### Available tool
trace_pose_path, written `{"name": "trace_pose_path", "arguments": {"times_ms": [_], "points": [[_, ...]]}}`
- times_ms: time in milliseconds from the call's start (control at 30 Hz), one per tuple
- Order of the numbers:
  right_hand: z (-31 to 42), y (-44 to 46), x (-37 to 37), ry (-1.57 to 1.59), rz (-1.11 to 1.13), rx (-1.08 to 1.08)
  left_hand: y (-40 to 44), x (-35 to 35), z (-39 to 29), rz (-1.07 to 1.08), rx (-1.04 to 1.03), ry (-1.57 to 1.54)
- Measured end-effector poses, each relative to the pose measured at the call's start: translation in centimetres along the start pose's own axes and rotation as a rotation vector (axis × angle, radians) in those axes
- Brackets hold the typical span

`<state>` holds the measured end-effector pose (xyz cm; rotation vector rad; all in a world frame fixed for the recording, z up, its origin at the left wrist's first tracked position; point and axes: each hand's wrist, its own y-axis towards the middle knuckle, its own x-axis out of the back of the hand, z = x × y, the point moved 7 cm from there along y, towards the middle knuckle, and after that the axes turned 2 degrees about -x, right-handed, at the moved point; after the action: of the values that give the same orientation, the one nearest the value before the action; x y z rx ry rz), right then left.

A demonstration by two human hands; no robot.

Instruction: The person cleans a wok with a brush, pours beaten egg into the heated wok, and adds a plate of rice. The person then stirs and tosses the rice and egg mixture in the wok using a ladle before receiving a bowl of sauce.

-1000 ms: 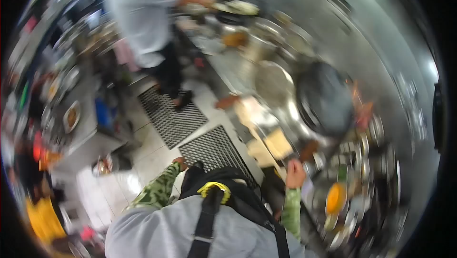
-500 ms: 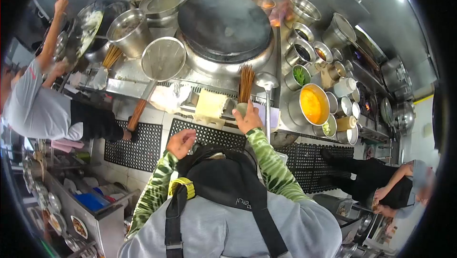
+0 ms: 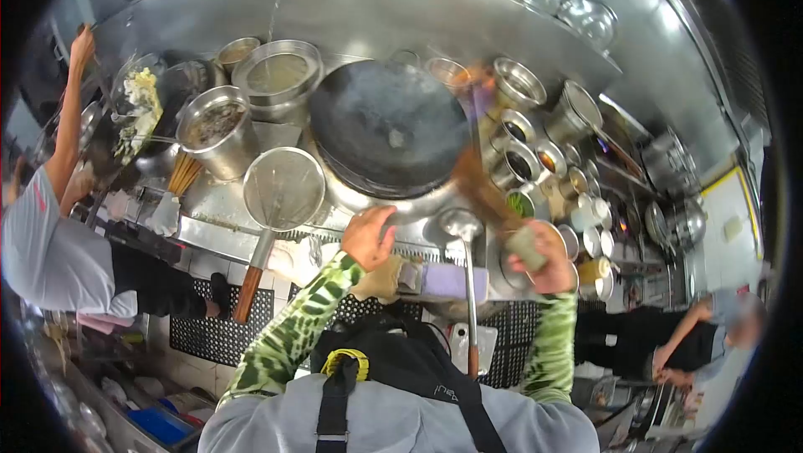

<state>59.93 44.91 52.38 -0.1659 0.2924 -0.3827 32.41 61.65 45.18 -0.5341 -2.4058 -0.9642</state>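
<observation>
Brush [image 3: 500, 212] in right hand [image 3: 549, 259], bristles [image 3: 478, 181] near wok rim [image 3: 378, 193]

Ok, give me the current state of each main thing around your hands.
Wok: uncovered, smoking or steaming.
Brush: gripped, blurred, bristles towards the wok.
Right hand: closed on the brush's handle end.
Left hand: empty, fingers apart.
Strainer: lying flat, handle towards the person.
Ladle: unheld, handle towards the person.
Tall pot: uncovered, dark contents.
Lavender cloth: folded.
</observation>
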Motion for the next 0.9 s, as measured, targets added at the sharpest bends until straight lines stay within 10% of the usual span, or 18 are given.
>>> {"name": "trace_pose_path", "arguments": {"times_ms": [233,367,433,467,500,533,600,767,833,900], "points": [[15.4,15.0,-1.5,-0.439,-0.061,0.671,3.2,-3.1,1.3,0.014,-0.005,0.459],[14.0,29.5,-3.8,-0.435,-0.395,0.600,3.3,-3.2,1.3,0.080,0.065,0.467],[8.1,40.2,-6.8,-1.051,-0.423,0.525,3.5,-3.3,1.3,0.086,0.081,0.456],[2.6,45.9,-10.1,-1.887,-0.400,0.504,3.5,-3.1,1.2,0.088,0.073,0.461],[-2.6,47.7,-13.5,-2.149,-0.243,0.498,3.5,-3.1,1.0,0.095,0.067,0.461],[-3.7,42.5,-16.3,-1.536,-0.038,0.386,3.8,-2.8,0.6,0.082,0.075,0.421],[-6.2,35.7,-22.1,-1.267,0.299,0.436,3.7,-2.9,0.7,0.019,0.066,0.422],[-5.5,27.6,-19.3,-1.344,0.904,0.492,3.7,-2.5,1.2,0.070,0.083,0.338],[-1.6,33.9,-14.1,-1.860,0.804,0.172,3.7,-3.1,1.5,0.152,0.063,0.305],[1.1,38.2,-10.9,-1.788,-0.112,0.297,3.4,-3.4,1.3,0.162,0.075,0.302]]}}
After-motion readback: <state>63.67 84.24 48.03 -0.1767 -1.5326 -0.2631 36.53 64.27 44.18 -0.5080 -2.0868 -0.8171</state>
